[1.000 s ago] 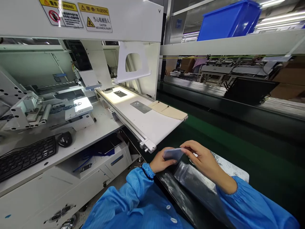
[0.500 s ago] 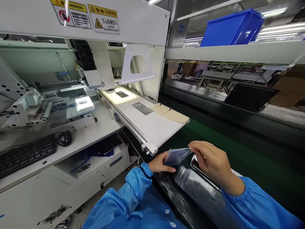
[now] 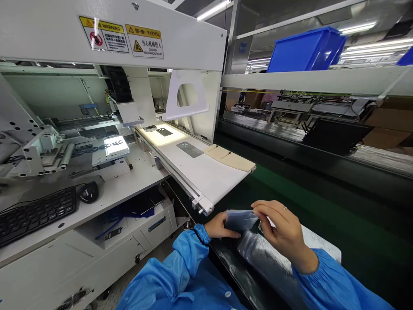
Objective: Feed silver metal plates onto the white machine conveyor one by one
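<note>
Station at the outlet end of a white machine, viewed from beside a person in blue anti-static sleeves. Item in hand: a thin grey-blue glossy sheet (image 3: pixel 240 218), held just above the near edge of the black glossy counter (image 3: pixel 230 265), close in front of the person and just below the tip of the machine's belt. Left hand (image 3: pixel 220 227): closed on the sheet's left end, thumb lying along its lower edge, apparently to steady it. Right hand (image 3: pixel 284 232): fingertips pinched on the sheet's right end, fingers curled over the top. The grip by the ends rather than the faces looks meant to keep the surface free of marks. Directly under the hands: a crinkled clear plastic sleeve (image 3: pixel 261 256) lying along the counter, within easy reach. Beside it: a white padded mat (image 3: pixel 322 243), partly hidden by the right wrist. Behind: a white outfeed belt (image 3: pixel 209 176) carrying a flat grey panel with a cut-out (image 3: pixel 189 149) and a beige strip (image 3: pixel 230 158), laid flat and apart, probably so each can be lifted singly. Beyond: a dark green conveyor (image 3: pixel 306 202). Left: a black keyboard (image 3: pixel 35 213) and a black mouse (image 3: pixel 88 191), set well away from the belt. Overhead: a blue plastic bin (image 3: pixel 306 48) on a grey shelf (image 3: pixel 322 79).
</note>
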A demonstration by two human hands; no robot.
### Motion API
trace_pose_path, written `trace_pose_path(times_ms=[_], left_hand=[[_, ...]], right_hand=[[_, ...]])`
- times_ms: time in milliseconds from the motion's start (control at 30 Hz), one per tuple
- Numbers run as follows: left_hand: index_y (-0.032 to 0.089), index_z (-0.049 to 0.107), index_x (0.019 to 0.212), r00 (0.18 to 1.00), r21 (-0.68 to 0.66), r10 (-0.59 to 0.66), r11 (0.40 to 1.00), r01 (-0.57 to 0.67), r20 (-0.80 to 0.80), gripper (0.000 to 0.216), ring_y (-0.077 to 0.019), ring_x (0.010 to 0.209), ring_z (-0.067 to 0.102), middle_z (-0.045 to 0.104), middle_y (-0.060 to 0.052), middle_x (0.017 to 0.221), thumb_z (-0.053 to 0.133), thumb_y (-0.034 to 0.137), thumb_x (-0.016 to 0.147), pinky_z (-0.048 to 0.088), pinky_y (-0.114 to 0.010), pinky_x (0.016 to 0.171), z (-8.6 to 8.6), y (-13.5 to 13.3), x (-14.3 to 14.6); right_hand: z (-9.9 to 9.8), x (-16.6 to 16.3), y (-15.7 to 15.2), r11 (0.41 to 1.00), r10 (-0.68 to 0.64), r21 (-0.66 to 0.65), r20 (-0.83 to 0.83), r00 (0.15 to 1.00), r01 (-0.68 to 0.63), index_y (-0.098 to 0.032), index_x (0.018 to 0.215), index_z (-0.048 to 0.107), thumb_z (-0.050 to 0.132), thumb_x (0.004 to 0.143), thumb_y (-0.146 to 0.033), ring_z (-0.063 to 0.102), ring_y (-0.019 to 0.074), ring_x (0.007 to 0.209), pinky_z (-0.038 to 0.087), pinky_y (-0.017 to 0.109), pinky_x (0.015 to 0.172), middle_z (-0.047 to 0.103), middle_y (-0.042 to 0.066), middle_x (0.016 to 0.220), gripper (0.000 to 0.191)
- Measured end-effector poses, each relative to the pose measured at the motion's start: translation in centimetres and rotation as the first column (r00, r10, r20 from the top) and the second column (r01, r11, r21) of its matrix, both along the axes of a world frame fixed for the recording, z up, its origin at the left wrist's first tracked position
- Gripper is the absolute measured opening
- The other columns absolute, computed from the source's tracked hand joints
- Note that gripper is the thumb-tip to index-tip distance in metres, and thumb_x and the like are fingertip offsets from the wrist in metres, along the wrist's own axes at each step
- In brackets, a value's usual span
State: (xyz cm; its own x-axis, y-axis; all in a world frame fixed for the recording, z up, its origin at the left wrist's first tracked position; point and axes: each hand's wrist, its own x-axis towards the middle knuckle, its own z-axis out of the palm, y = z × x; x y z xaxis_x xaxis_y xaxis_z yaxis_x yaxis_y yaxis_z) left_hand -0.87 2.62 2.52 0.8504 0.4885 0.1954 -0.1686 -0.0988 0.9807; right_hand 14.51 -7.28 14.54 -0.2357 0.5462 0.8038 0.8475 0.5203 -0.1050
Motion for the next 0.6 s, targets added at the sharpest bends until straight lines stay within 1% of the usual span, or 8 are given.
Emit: trace_pose_path(times_ms=[100, 200, 300, 367, 467, 533, 600], left_hand=[[0.013, 0.058, 0.124, 1.000, -0.009, 0.015, 1.000, -0.015, 0.010, 0.081, -0.0282, 0.110, 0.059, 0.066, -0.013, 0.118, 0.084, 0.048, 0.056, 0.040, -0.046, 0.103, -0.1, -0.1, 0.3], [0.015, 0.059, 0.124, 0.999, -0.027, 0.009, 1.000, -0.008, 0.032, 0.079, -0.0284, 0.114, 0.057, 0.065, -0.012, 0.119, 0.084, 0.047, 0.056, 0.037, -0.047, 0.106, -0.2, -0.2, 0.6], [0.014, 0.059, 0.122, 0.999, -0.063, -0.008, 0.998, 0.011, 0.053, 0.078, -0.0292, 0.116, 0.056, 0.065, -0.012, 0.119, 0.084, 0.047, 0.056, 0.035, -0.048, 0.108, -0.3, 0.0, 0.8], [0.014, 0.060, 0.120, 0.998, -0.107, -0.022, 0.994, 0.027, 0.052, 0.076, -0.0295, 0.115, 0.055, 0.065, -0.011, 0.117, 0.085, 0.045, 0.056, 0.034, -0.049, 0.108, -0.4, 0.1, 0.9], [0.014, 0.059, 0.120, 0.996, -0.176, -0.048, 0.983, 0.061, 0.076, 0.076, -0.0300, 0.119, 0.053, 0.066, -0.011, 0.116, 0.086, 0.041, 0.055, 0.032, -0.049, 0.109, -0.4, 0.2, 1.0], [0.015, 0.060, 0.121, 0.989, -0.240, -0.087, 0.964, 0.113, 0.119, 0.075, -0.0310, 0.119, 0.053, 0.066, -0.011, 0.116, 0.086, 0.040, 0.055, 0.032, -0.049, 0.108, -0.3, 0.2, 1.1], [0.014, 0.063, 0.117, 0.981, -0.306, -0.120, 0.938, 0.163, 0.155, 0.070, -0.0319, 0.115, 0.057, 0.068, -0.012, 0.113, 0.084, 0.042, 0.057, 0.034, -0.050, 0.107, -0.3, 0.2, 1.3]], right_hand=[[0.3, 0.0, 0.0, 0.998, -0.042, -0.036, 0.003, 0.999, 0.042, -0.022, 0.088, 0.061, 0.051, 0.088, -0.014, 0.064, 0.0192, 0.075, 0.052, 0.035, 0.068, 0.070, 0.006, 0.085, 0.013], [0.6, -0.2, 0.0, 0.997, -0.045, -0.060, -0.029, 0.999, 0.043, -0.022, 0.085, 0.061, 0.049, 0.089, -0.017, 0.064, 0.0191, 0.074, 0.051, 0.035, 0.068, 0.069, 0.006, 0.082, 0.013], [1.0, -0.3, 0.0, 0.995, -0.057, -0.086, -0.071, 0.996, 0.051, -0.023, 0.082, 0.059, 0.049, 0.090, -0.019, 0.064, 0.0191, 0.075, 0.050, 0.034, 0.069, 0.068, 0.004, 0.079, 0.013], [1.2, -0.4, 0.1, 0.992, -0.060, -0.116, -0.118, 0.991, 0.046, -0.023, 0.081, 0.058, 0.048, 0.091, -0.020, 0.064, 0.0191, 0.076, 0.050, 0.033, 0.069, 0.067, 0.004, 0.080, 0.014], [1.2, -0.3, 0.4, 0.982, -0.073, -0.186, -0.188, 0.979, 0.038, -0.022, 0.079, 0.057, 0.046, 0.091, -0.021, 0.063, 0.0178, 0.070, 0.050, 0.030, 0.063, 0.066, 0.004, 0.077, 0.017], [1.1, -0.1, 0.7, 0.966, -0.111, -0.252, -0.220, 0.969, 0.053, -0.022, 0.078, 0.058, 0.046, 0.091, -0.024, 0.062, 0.0172, 0.066, 0.050, 0.029, 0.059, 0.067, 0.003, 0.075, 0.018], [1.1, 0.2, 0.8, 0.949, -0.150, -0.309, -0.242, 0.959, 0.071, -0.022, 0.078, 0.060, 0.046, 0.092, -0.027, 0.063, 0.0174, 0.065, 0.049, 0.028, 0.057, 0.068, 0.003, 0.074, 0.020]])
